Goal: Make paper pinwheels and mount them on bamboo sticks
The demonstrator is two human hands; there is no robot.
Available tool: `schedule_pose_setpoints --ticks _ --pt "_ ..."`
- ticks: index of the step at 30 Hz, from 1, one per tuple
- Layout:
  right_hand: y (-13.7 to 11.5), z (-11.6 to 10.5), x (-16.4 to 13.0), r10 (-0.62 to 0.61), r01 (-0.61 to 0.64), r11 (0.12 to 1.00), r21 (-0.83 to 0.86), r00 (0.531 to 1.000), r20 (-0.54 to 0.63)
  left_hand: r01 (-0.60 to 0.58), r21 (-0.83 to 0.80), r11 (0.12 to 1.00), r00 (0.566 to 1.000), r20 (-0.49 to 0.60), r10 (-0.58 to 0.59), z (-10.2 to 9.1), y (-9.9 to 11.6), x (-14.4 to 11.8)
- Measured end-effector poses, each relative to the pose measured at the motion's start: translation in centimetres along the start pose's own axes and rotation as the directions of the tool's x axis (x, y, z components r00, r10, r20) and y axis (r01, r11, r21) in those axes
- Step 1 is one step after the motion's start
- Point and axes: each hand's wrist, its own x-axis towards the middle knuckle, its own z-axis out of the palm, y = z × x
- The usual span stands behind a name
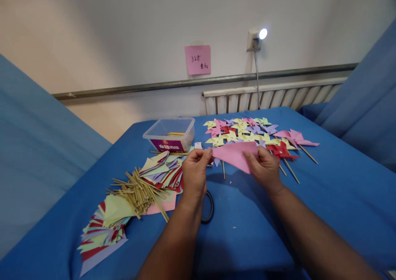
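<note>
A sheet of pink paper (233, 154), seemingly folded to a point at its left end, is held up above the table between both hands. My left hand (196, 168) pinches the pointed left tip between thumb and fingers. At the paper's right end my right hand (264, 168) grips it, thumb in front and fingers behind. Below my left wrist lies a black ring-shaped handle (210, 214), partly hidden by the forearm. Finished paper pinwheels (230, 136) in yellow, pink, purple and red lie on sticks just beyond the hands.
Left of my hands are a heap of short wooden sticks (139, 193), fanned coloured papers (105, 230) and cut papers (162, 170). Behind them stands a clear plastic box (151, 135) with sticks inside. Blue cloth (253, 230) covers the table; a radiator (278, 96) runs along the wall.
</note>
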Motion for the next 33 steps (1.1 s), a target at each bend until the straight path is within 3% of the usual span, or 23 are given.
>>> schedule_pose_setpoints --ticks 3,6,8,12,16,22,26,30,33 --pt "-0.1 0.1 0.0 0.024 -0.024 1.000 0.020 1.000 0.010 -0.014 0.007 1.000 0.999 -0.032 0.014 -0.1 0.0 0.2" --pt "-0.2 0.4 0.0 0.047 -0.047 0.999 0.013 0.998 -0.044 0.043 -0.083 0.996 0.999 -0.016 -0.045 0.5 -0.1 0.0" --pt "-0.4 0.6 -0.1 0.064 -0.064 0.998 0.001 0.994 -0.092 0.140 -0.079 0.987 0.988 0.079 -0.134 1.2 -0.5 -0.6" --pt "-0.7 0.9 -0.4 0.085 -0.085 0.996 0.011 0.995 -0.060 0.247 0.172 0.954 0.903 0.317 -0.291 2.7 -1.9 -2.2" --pt "-0.8 0.9 -0.4 0.064 -0.064 0.998 -0.001 0.998 -0.014 0.209 0.265 0.941 0.939 0.215 -0.269 2.6 -2.5 -2.4" --pt "-0.5 0.8 -0.2 0.038 -0.037 0.999 -0.017 0.999 0.017 0.162 0.119 0.980 0.987 -0.014 -0.162 1.0 -1.6 -0.4" --pt "-0.4 0.8 -0.1 0.087 -0.089 0.996 0.021 0.994 0.067 0.114 0.006 0.993 0.987 -0.113 -0.113 -0.1 -0.8 1.0" --pt "-0.1 0.8 0.1 0.135 -0.137 0.990 0.034 0.989 0.068 0.105 -0.088 0.991 0.961 -0.248 -0.124 -0.6 -0.3 1.7" --pt "0.0 1.0 0.1 0.153 -0.154 0.987 0.045 0.988 0.024 0.171 -0.156 0.973 0.957 -0.207 -0.201 0.0 -0.7 1.1"
